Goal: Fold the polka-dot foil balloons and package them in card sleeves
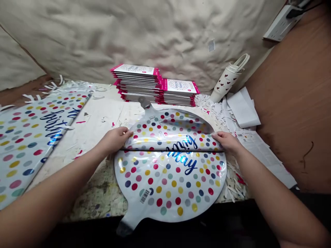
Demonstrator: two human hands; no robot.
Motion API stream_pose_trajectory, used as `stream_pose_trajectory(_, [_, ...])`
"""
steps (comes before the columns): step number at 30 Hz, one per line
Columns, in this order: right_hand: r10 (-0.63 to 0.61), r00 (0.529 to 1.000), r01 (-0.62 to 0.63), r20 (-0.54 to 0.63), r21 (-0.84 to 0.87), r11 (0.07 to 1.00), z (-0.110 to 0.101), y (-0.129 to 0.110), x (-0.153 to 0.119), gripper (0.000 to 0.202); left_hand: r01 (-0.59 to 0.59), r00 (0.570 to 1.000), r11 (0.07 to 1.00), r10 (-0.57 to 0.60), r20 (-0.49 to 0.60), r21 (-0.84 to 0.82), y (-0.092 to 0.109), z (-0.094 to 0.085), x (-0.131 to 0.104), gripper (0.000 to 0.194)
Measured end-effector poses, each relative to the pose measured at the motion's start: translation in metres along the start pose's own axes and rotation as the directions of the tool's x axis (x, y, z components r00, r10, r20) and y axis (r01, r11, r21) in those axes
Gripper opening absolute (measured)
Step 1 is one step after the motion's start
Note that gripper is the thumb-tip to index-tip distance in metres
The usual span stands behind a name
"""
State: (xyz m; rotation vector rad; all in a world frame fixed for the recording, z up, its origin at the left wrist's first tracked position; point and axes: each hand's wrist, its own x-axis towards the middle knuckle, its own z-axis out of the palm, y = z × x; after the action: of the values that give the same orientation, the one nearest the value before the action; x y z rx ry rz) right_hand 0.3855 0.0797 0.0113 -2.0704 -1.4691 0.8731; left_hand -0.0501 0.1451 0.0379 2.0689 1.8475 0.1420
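A white foil balloon [170, 186] with coloured dots and blue "birthday" lettering lies flat in the middle, a fold running across it. My left hand [119, 138] pinches the fold's left end between thumb and fingers. At the right end, my right hand [225, 140] grips the same fold. The balloon's upper part is curved up and bent over behind the fold. One tab points to the lower left and overhangs the table's front edge; another tab sticks out at the top left.
More dotted foil sheets [23, 144] lie at the left. Two stacks of pink-edged packets [139, 84] stand at the back. A white tumbler with hearts [226, 82], paper shreds and papers [243, 108] are at the right. A power strip [280, 24] hangs above.
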Motion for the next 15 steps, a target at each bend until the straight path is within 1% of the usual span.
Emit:
stream_pose_trajectory(1, [0.007, 1.0, -0.007, -0.022, -0.028, 1.0, 0.003, -0.002, 0.008, 0.043, -0.002, 0.996, 0.997, 0.009, -0.094, 0.076, 0.009, 0.002, -0.001, 0.05])
stream_pose_trajectory(2, [0.017, 0.999, -0.02, -0.047, -0.057, 0.998, 0.005, -0.004, 0.015, 0.042, -0.048, 0.982, 0.989, 0.073, -0.173, 0.142, 0.018, 0.005, -0.005, 0.049])
stream_pose_trajectory(3, [0.027, 0.997, -0.034, -0.075, -0.091, 0.995, 0.005, -0.006, 0.02, 0.041, -0.128, 0.959, 0.971, 0.173, -0.224, 0.2, 0.025, 0.01, -0.012, 0.049])
stream_pose_trajectory(4, [0.038, 0.994, -0.051, -0.106, -0.127, 0.991, 0.003, -0.008, 0.024, 0.041, -0.222, 0.932, 0.94, 0.283, -0.227, 0.258, 0.03, 0.016, -0.022, 0.05])
stream_pose_trajectory(5, [0.051, 0.988, -0.075, -0.143, -0.165, 0.983, 0.0, -0.01, 0.027, 0.042, -0.32, 0.911, 0.901, 0.378, -0.166, 0.292, 0.033, 0.024, -0.032, 0.052])
stream_pose_trajectory(6, [0.066, 0.981, -0.103, -0.184, -0.199, 0.975, -0.002, -0.015, 0.028, 0.044, -0.391, 0.9, 0.871, 0.429, -0.073, 0.297, 0.034, 0.032, -0.042, 0.054])
stream_pose_trajectory(7, [0.084, 0.969, -0.139, -0.234, -0.227, 0.964, -0.004, -0.022, 0.028, 0.047, -0.426, 0.897, 0.857, 0.441, 0.012, 0.291, 0.034, 0.04, -0.05, 0.058])
stream_pose_trajectory(8, [0.09, 0.951, -0.169, -0.297, -0.253, 0.953, -0.003, -0.031, 0.027, 0.051, -0.428, 0.901, 0.857, 0.428, 0.067, 0.287, 0.033, 0.047, -0.057, 0.063])
stream_pose_trajectory(9, [0.063, 0.932, -0.172, -0.357, -0.28, 0.944, 0.003, -0.043, 0.022, 0.055, -0.412, 0.91, 0.864, 0.406, 0.085, 0.289, 0.031, 0.053, -0.062, 0.067])
stream_pose_trajectory(10, [-0.008, 0.924, -0.124, -0.382, -0.319, 0.94, 0.013, -0.057, 0.015, 0.059, -0.395, 0.917, 0.87, 0.39, 0.081, 0.295, 0.029, 0.057, -0.064, 0.07])
stream_pose_trajectory(11, [-0.116, 0.915, -0.039, -0.387, -0.37, 0.928, 0.028, -0.073, 0.005, 0.061, -0.384, 0.921, 0.872, 0.382, 0.068, 0.302, 0.028, 0.06, -0.065, 0.07])
stream_pose_trajectory(12, [-0.279, 0.909, 0.129, -0.309, -0.428, 0.895, 0.048, -0.088, -0.008, 0.062, -0.376, 0.924, 0.874, 0.378, 0.055, 0.309, 0.028, 0.062, -0.065, 0.068])
stream_pose_trajectory(13, [-0.439, 0.89, 0.346, -0.122, -0.446, 0.826, 0.069, -0.102, -0.021, 0.063, -0.37, 0.926, 0.874, 0.374, 0.049, 0.315, 0.028, 0.063, -0.064, 0.067])
stream_pose_trajectory(14, [-0.521, 0.853, 0.474, 0.009, -0.43, 0.769, 0.09, -0.113, -0.034, 0.062, -0.362, 0.929, 0.875, 0.367, 0.048, 0.322, 0.028, 0.064, -0.064, 0.065])
stream_pose_trajectory(15, [-0.561, 0.822, 0.546, 0.096, -0.412, 0.73, 0.109, -0.119, -0.046, 0.061, -0.352, 0.933, 0.876, 0.357, 0.048, 0.33, 0.029, 0.063, -0.063, 0.065])
